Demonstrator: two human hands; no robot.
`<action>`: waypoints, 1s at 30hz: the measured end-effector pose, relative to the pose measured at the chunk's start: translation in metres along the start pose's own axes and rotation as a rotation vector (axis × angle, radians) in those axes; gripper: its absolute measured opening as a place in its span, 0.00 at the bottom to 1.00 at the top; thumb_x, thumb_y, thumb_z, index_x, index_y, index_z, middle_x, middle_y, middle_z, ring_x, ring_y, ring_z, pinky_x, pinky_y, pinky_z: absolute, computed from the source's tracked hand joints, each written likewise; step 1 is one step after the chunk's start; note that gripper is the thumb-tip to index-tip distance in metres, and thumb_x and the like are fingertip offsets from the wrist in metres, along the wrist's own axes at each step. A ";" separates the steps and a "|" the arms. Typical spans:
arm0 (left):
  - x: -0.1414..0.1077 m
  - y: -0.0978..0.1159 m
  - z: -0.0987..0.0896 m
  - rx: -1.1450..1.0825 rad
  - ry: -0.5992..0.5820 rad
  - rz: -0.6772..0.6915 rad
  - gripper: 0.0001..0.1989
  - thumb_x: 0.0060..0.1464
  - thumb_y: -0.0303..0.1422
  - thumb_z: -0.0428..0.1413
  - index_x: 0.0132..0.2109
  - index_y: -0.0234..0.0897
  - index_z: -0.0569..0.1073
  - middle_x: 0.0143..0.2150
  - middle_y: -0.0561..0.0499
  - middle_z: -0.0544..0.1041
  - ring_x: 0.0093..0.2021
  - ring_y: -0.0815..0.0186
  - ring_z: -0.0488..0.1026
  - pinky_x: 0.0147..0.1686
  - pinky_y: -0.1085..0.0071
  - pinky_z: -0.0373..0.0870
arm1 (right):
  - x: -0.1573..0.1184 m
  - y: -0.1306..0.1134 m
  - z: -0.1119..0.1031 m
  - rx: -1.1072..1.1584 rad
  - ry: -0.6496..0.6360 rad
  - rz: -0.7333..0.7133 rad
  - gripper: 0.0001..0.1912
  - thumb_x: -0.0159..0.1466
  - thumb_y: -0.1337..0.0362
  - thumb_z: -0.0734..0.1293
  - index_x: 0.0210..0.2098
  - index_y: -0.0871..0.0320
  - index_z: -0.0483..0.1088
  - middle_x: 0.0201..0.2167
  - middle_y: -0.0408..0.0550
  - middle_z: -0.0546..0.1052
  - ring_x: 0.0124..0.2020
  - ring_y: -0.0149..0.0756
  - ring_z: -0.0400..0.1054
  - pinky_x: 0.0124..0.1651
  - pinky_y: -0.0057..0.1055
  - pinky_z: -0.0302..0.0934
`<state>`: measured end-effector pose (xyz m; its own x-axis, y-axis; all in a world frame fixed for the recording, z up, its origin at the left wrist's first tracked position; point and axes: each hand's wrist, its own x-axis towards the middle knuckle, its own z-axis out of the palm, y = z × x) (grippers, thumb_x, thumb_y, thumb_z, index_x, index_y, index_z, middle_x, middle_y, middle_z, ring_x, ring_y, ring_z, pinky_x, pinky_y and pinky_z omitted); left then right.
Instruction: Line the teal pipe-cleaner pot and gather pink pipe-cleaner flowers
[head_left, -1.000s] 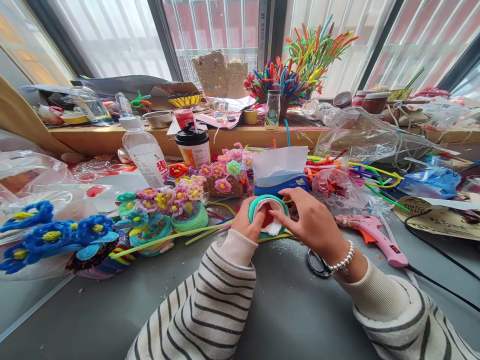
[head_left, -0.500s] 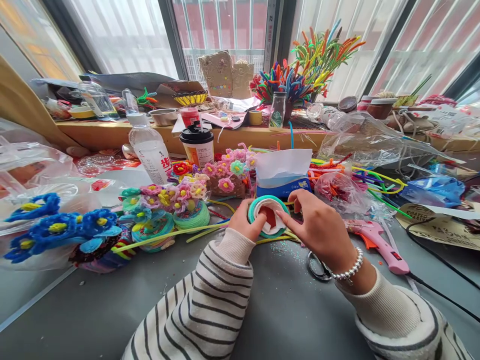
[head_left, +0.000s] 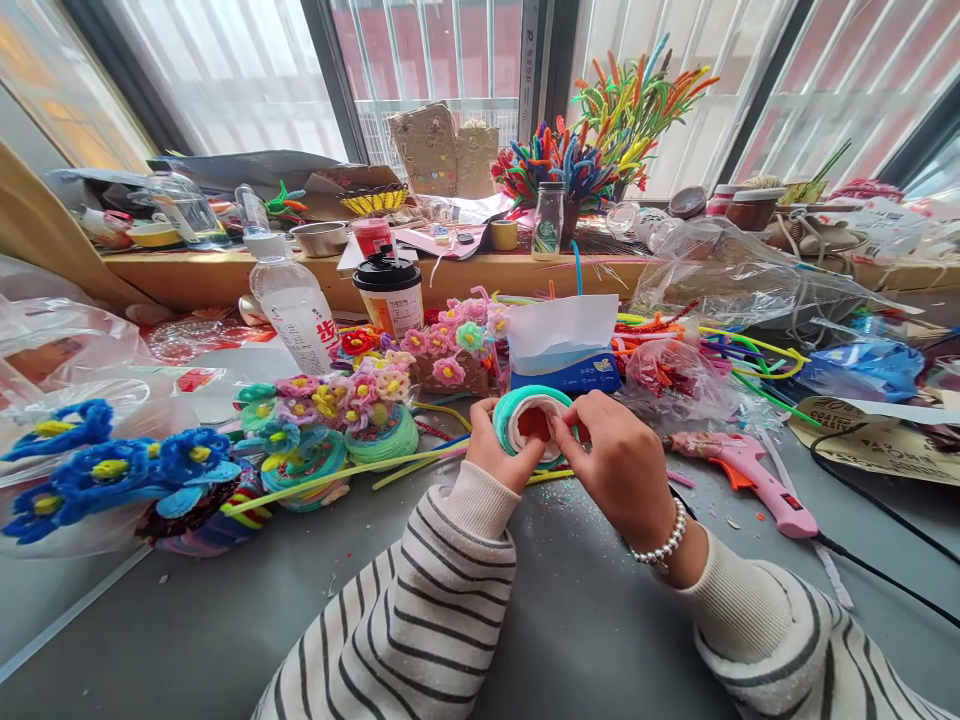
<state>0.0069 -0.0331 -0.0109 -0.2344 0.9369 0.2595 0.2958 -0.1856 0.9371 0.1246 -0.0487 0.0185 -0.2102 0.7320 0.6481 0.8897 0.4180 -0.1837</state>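
Between my hands, a small round pot (head_left: 513, 408) wrapped in teal, with a white lining and a reddish-brown inside, is tilted so that its opening faces me. My left hand (head_left: 504, 450) grips it from the left, thumb over the rim into the opening. At the right rim, my right hand (head_left: 619, 455) pinches the edge of the white lining between thumb and forefinger. Just behind the pot stands a blue-and-white tissue pack (head_left: 562, 345). Yellow pipe cleaners (head_left: 409, 470) lie to the left of my left hand.
A pink glue gun (head_left: 761, 480) with a black cord lies at the right. Fuzzy flower pots (head_left: 382, 435) and blue fuzzy flowers (head_left: 112, 465) crowd the left. Behind them stand a water bottle (head_left: 289, 300) and a lidded paper cup (head_left: 390, 300). Glitter dots the grey table (head_left: 577, 620).
My right hand has moved left and closed its thumb and forefinger on the lining's edge; its fingers were more spread before. The view has shifted slightly.
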 end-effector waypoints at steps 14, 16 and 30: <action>-0.004 0.004 -0.002 -0.034 -0.020 0.027 0.20 0.36 0.34 0.54 0.38 0.37 0.55 0.32 0.53 0.65 0.29 0.68 0.67 0.32 0.68 0.64 | 0.009 0.016 -0.001 0.254 0.024 0.127 0.13 0.53 0.60 0.62 0.37 0.60 0.62 0.31 0.47 0.67 0.29 0.33 0.61 0.30 0.28 0.56; -0.003 0.002 -0.002 -0.070 -0.046 0.028 0.21 0.37 0.34 0.54 0.39 0.37 0.55 0.31 0.53 0.65 0.29 0.68 0.67 0.33 0.68 0.64 | 0.011 0.019 -0.002 0.357 -0.082 0.118 0.13 0.55 0.60 0.61 0.38 0.59 0.63 0.31 0.46 0.69 0.27 0.31 0.62 0.29 0.27 0.57; 0.003 0.004 -0.007 -0.096 -0.159 -0.019 0.21 0.46 0.46 0.47 0.42 0.36 0.66 0.41 0.47 0.70 0.40 0.63 0.67 0.41 0.68 0.63 | 0.013 0.016 -0.007 0.373 -0.179 0.071 0.08 0.55 0.61 0.61 0.32 0.59 0.66 0.26 0.43 0.69 0.24 0.29 0.60 0.28 0.25 0.55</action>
<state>0.0013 -0.0331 -0.0052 -0.0876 0.9740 0.2090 0.2017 -0.1881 0.9612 0.1388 -0.0365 0.0292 -0.2500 0.8339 0.4920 0.7038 0.5055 -0.4991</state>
